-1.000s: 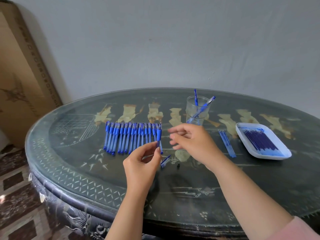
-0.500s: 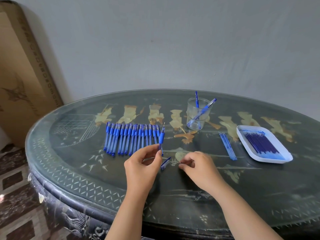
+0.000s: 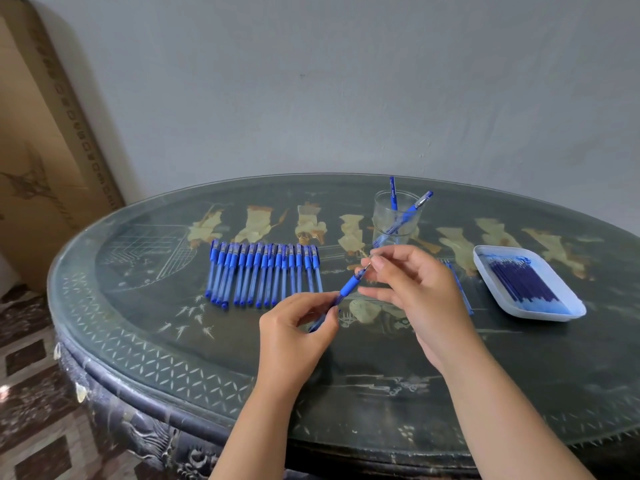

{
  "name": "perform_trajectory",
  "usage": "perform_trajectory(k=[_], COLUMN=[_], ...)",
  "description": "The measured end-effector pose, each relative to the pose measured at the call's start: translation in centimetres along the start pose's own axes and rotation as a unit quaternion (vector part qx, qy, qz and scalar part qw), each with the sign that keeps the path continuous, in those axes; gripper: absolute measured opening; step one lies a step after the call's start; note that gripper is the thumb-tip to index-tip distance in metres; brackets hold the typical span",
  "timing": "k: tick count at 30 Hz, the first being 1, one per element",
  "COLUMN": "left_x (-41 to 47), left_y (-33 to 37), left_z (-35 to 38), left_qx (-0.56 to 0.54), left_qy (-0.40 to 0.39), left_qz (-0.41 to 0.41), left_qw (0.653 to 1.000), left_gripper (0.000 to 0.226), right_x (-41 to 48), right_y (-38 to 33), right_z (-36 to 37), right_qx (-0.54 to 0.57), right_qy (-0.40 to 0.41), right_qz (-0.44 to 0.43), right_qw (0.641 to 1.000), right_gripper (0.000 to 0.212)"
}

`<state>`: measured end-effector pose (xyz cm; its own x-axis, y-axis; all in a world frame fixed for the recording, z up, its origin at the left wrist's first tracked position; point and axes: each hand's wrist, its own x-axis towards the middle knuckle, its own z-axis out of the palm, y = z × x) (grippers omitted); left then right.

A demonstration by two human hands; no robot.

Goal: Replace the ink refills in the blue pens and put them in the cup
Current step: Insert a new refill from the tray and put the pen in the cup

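**Both hands holding one blue pen over the tabletop**

The left hand (image 3: pixel 294 332) is pinching the clear barrel of the held pen (image 3: pixel 347 288) between thumb and fingers. The pen is slanting up and to the right above the tabletop (image 3: pixel 166 306). The right hand (image 3: pixel 414 294) is pinching the pen's tip end between thumb and forefinger, and its remaining fingers are spreading loosely below.

Just left of the hands, a row of blue pens (image 3: pixel 263 275) is lying side by side on the tabletop. Behind the right hand, a clear cup (image 3: pixel 394 225) is standing upright, with two pens (image 3: pixel 392 195) leaning inside it. The right hand is covering part of a small bundle of loose refills (image 3: pixel 455 276) lying on the tabletop, so only a narrow strip of them is showing.

Farther right, well apart from the hands, a white tray (image 3: pixel 540 316) is holding a pile of dark blue refills (image 3: pixel 523 289). A cardboard box (image 3: pixel 41 150) is leaning against the grey wall (image 3: pixel 346 81) at left. A patterned floor (image 3: pixel 27 375) is showing below the tabletop's edge.
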<state>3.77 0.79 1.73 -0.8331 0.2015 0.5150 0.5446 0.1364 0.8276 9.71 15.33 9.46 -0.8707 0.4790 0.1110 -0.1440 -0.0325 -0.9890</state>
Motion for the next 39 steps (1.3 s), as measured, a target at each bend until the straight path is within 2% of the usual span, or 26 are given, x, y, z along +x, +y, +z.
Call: perform_trajectory(k=[17,23,25,29,31,34,37,39], left_x=[0.0,0.0,0.0,0.0,0.0,0.0,0.0,0.0], left_y=[0.0,0.0,0.0,-0.1,-0.1,-0.2,-0.2,-0.2], left_z=[0.1,0.1,0.1,0.1,0.1,0.1,0.2,0.2], left_qx=[0.018,0.025,0.024,0.017,0.014,0.014,0.012,0.005], left_qy=[-0.011,-0.012,-0.016,-0.013,-0.012,-0.012,-0.012,-0.009], left_qz=[0.035,0.036,0.035,0.035,0.034,0.03,0.026,0.022], left_qw=[0.999,0.999,0.999,0.999,0.999,0.999,1.0,1.0], left_gripper=[0.027,0.026,0.027,0.027,0.027,0.026,0.026,0.026], right_x=[0.3,0.4,0.4,0.4,0.4,0.4,0.5,0.5], right_y=[0.5,1.1,1.3,1.4,1.4,1.5,1.9,2.0], right_z=[-0.9,-0.5,-0.4,-0.4,-0.6,-0.7,-0.5,-0.4], right_qx=[-0.131,-0.152,-0.161,-0.134,-0.106,-0.085,-0.106,-0.119], right_qy=[-0.042,-0.024,-0.012,0.002,-0.018,-0.039,-0.014,0.0], right_qz=[0.001,-0.012,-0.021,-0.02,-0.016,-0.022,-0.037,-0.044], right_qw=[0.991,0.988,0.987,0.991,0.994,0.995,0.994,0.992], right_gripper=[0.01,0.003,0.008,0.021,0.023,0.022,0.008,0.014])
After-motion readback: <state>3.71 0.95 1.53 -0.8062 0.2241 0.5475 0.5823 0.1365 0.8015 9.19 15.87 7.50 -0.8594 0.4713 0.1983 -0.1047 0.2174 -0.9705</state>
